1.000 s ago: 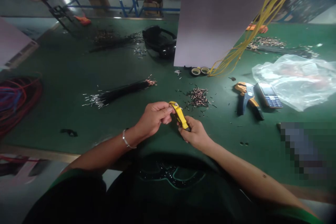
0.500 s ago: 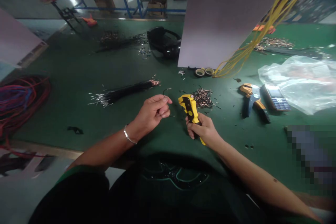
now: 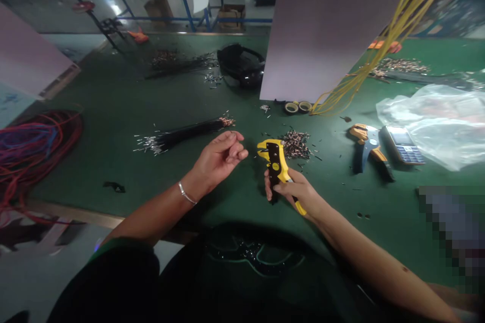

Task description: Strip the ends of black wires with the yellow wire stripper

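My right hand (image 3: 293,189) is wrapped round the handles of a yellow and black wire stripper (image 3: 276,159), whose jaws point up and left. The handles stand spread apart. To the left of the tool, my left hand (image 3: 223,154) is closed with thumb and fingertips pinched together; whatever they hold is too small to make out. Behind the left hand lies a bundle of black wires (image 3: 185,133), with bare copper ends at its right and silvery tips at its left. A pile of short dark and copper pieces (image 3: 296,144) lies just behind the stripper.
Red and blue cables (image 3: 41,146) are coiled at the left. An orange and blue tool (image 3: 366,144), a keypad phone (image 3: 403,145) and clear plastic (image 3: 447,126) lie at the right. Behind are tape rolls (image 3: 298,107), a hanging pale sheet (image 3: 318,30), yellow wires (image 3: 401,25) and a black object (image 3: 242,68).
The stripper's handles have spread apart in my right hand. My left hand has shifted slightly left and turned, and the thin wire that stuck up from its fingers no longer shows clearly.
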The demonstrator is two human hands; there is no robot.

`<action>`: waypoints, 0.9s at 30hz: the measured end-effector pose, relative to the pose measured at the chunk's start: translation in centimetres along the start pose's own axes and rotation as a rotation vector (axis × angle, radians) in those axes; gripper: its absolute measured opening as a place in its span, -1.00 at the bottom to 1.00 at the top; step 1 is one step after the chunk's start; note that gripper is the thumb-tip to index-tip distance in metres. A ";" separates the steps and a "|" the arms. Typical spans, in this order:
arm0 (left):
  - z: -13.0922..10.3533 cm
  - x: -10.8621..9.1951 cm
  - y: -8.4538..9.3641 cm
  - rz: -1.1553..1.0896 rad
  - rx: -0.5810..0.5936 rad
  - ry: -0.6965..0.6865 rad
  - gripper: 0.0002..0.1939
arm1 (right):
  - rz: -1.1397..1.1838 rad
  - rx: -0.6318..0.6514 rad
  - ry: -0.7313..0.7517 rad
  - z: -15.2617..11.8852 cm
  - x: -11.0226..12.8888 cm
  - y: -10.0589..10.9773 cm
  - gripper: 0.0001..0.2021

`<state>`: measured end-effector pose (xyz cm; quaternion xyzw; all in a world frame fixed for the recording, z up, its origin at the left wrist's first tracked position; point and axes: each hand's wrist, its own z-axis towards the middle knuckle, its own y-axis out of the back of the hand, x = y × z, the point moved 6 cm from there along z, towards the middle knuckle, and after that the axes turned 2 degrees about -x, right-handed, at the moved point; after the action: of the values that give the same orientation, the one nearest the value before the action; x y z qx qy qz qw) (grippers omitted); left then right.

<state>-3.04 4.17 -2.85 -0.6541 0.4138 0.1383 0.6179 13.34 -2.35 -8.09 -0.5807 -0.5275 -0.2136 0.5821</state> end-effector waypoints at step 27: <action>0.5 0.4 2.1 0.170 -0.050 -0.063 -0.86 | 0.013 -0.113 0.116 -0.2 2.0 1.3 -0.63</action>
<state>-4.10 4.69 -4.70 -0.6271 0.4445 0.2212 0.6002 15.20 -1.46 -6.87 -0.6029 -0.4760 -0.2727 0.5793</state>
